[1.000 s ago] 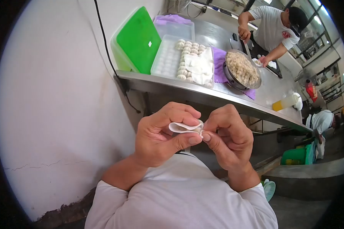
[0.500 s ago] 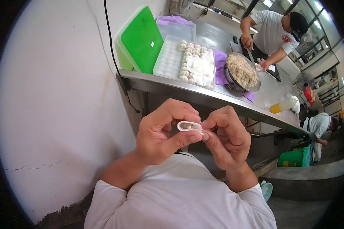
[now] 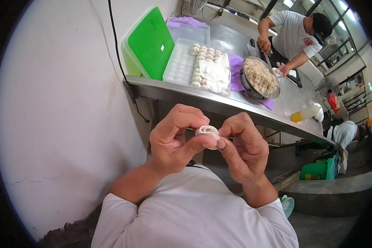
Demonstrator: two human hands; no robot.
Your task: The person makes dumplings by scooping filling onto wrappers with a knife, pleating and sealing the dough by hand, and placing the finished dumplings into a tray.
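A small white dough wrapper [image 3: 208, 132] is held up in front of my chest, its edge folded round a narrow opening at the top. My left hand [image 3: 180, 138] grips it from the left between thumb and fingers. From the right, my right hand [image 3: 244, 146] pinches its edge between thumb and forefinger. Beyond my hands, pleated white dumplings [image 3: 196, 78] stand in rows in a clear plastic tray [image 3: 175, 78], partly under a white cloth [image 3: 215, 74]. To their right is a metal bowl heaped with pale filling [image 3: 259, 76].
The steel table's front edge [image 3: 173, 91] lies beyond my hands. On it are a green lid [image 3: 149, 43], a purple cloth [image 3: 236, 70] and a bottle of yellow liquid [image 3: 304, 114]. A co-worker [image 3: 295, 35] works behind the bowl; another person [image 3: 344, 134] bends at the right.
The wrapper's opening has become smaller and rounder as my fingers shifted along its edge. My left hand has moved slightly. The co-worker's hands have shifted a little beside the bowl.
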